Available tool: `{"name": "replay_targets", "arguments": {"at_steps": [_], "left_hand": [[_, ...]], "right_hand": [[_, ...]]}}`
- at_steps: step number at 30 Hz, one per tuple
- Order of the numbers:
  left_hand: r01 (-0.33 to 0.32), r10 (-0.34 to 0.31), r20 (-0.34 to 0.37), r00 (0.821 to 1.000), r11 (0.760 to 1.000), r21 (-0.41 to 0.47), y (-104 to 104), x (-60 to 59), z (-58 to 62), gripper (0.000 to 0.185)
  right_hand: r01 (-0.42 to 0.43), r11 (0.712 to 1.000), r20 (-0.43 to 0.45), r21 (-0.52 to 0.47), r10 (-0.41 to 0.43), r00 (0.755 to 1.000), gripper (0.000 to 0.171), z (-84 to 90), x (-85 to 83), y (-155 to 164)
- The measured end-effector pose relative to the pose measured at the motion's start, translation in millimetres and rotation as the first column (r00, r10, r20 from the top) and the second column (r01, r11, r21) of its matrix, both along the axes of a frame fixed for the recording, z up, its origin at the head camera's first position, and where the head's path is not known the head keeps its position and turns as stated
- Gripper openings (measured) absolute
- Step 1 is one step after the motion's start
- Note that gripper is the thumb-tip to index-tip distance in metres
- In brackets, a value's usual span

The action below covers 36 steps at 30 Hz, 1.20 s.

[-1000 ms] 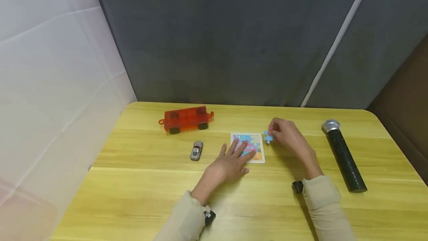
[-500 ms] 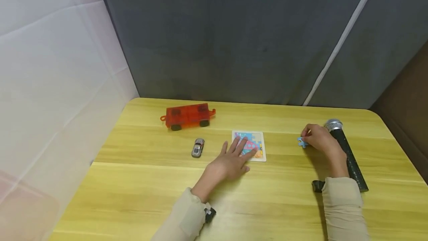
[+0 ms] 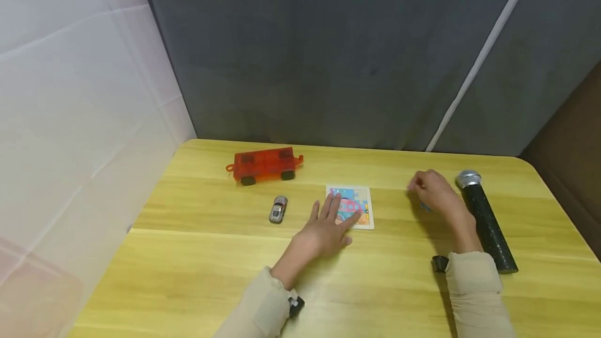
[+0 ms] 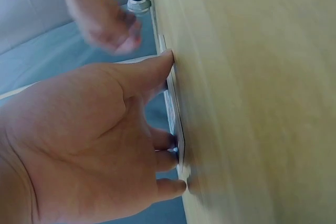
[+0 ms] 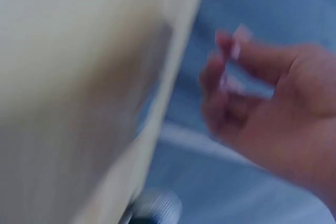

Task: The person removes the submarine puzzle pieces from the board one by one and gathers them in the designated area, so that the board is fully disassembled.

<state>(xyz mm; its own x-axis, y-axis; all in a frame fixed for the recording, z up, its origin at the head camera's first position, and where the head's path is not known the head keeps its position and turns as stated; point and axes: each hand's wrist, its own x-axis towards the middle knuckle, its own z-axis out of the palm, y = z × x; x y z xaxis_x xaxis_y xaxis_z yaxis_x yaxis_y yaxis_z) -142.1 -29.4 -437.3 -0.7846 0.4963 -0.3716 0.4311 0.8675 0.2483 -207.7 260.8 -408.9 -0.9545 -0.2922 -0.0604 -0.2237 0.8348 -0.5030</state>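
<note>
1. Head view: translucent red toy wagon [image 3: 264, 165] and small silver toy car [image 3: 278, 209] stand on the yellow wooden bench [image 3: 197, 270].
2. Left hand [image 3: 325, 231], fingers straight, presses the square colourful puzzle board [image 3: 358, 203].
3. Right hand [image 3: 435, 192], fingers loosely curled and empty, hovers over a blue puzzle piece [image 3: 424, 206] lying beside the black microphone [image 3: 484, 220].

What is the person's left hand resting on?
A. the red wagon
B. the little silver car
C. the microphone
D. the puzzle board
D: in the head view the left hand lies with straight fingers on the puzzle board, while the little silver car, the red wagon and the microphone lie apart from it.
</note>
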Motion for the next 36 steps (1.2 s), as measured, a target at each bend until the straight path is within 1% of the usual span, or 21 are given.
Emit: {"name": "replay_targets", "arguments": {"at_steps": [2,4,6,9,12,15,18,20,21,23,25,28,30,32,36], "left_hand": [[0.004,-0.004,-0.007,1.0,1.0,0.014,-0.5,-3.4,-11.4,0.068],[0.007,-0.007,-0.024,1.0,1.0,0.004,-0.4,-5.3,-17.3,0.068],[0.002,-0.002,-0.021,1.0,1.0,0.009,-0.1,-6.7,-19.9,0.067],[-0.003,0.003,-0.005,1.0,1.0,0.0,1.0,-3.8,-18.2,0.066],[-0.002,0.002,0.0,1.0,1.0,-0.018,1.6,0.3,-11.5,0.065],[0.003,-0.003,-0.006,1.0,1.0,-0.03,1.3,0.2,-10.2,0.065],[0.001,-0.002,-0.009,1.0,0.999,-0.042,0.9,0.8,-2.7,0.064],[0.0,-0.001,-0.015,1.0,0.998,-0.057,1.5,1.4,4.3,0.065],[-0.002,0.001,-0.006,1.0,0.998,-0.057,1.3,2.6,8.5,0.065],[-0.004,0.004,0.005,1.0,0.999,-0.047,1.6,2.9,9.0,0.065],[-0.004,0.005,0.007,1.0,0.999,-0.046,1.7,3.6,11.2,0.065],[-0.004,0.004,0.006,1.0,0.999,-0.047,1.6,4.7,14.6,0.064],[0.001,-0.001,-0.006,1.0,0.998,-0.064,2.3,6.2,18.8,0.064],[0.0,-0.001,-0.005,1.0,0.998,-0.065,2.5,6.7,20.1,0.064],[-0.002,0.002,-0.002,1.0,0.998,-0.059,1.9,7.4,21.3,0.064]], "right_hand": [[-0.105,0.992,-0.032,-0.073,0.103,0.994,0.015,4.6,-0.3,-22.9],[-0.202,0.973,-0.023,-0.114,0.201,0.979,0.018,8.4,-1.6,-48.1],[-0.263,0.958,0.014,-0.118,0.266,0.964,0.022,9.0,-4.3,-69.9],[-0.297,0.953,0.066,-0.065,0.301,0.951,0.024,3.5,-7.4,-90.1],[-0.293,0.956,0.078,-0.029,0.294,0.953,0.024,-1.8,-9.9,-96.4],[-0.295,0.955,0.066,-0.03,0.297,0.953,0.025,-1.8,-10.7,-97.1],[-0.302,0.953,0.054,-0.035,0.304,0.951,0.024,-0.6,-10.8,-99.1],[-0.32,0.947,0.031,-0.028,0.32,0.947,0.024,-0.1,-10.5,-102.0],[-0.322,0.947,0.017,-0.019,0.322,0.947,0.025,0.0,-9.9,-103.8],[-0.301,0.954,-0.016,0.004,0.301,0.954,0.026,-1.3,-8.1,-106.6],[-0.257,0.966,-0.032,0.023,0.257,0.966,0.025,-3.0,-6.6,-109.5],[-0.164,0.986,-0.029,0.032,0.165,0.986,0.017,-5.6,-5.6,-112.2],[-0.127,0.992,-0.012,0.023,0.127,0.992,0.017,-7.1,-5.7,-113.2],[-0.114,0.993,-0.007,0.016,0.114,0.993,0.018,-8.1,-6.4,-114.0],[-0.117,0.993,-0.011,0.0,0.117,0.993,0.018,-9.8,-7.2,-114.8]]}}
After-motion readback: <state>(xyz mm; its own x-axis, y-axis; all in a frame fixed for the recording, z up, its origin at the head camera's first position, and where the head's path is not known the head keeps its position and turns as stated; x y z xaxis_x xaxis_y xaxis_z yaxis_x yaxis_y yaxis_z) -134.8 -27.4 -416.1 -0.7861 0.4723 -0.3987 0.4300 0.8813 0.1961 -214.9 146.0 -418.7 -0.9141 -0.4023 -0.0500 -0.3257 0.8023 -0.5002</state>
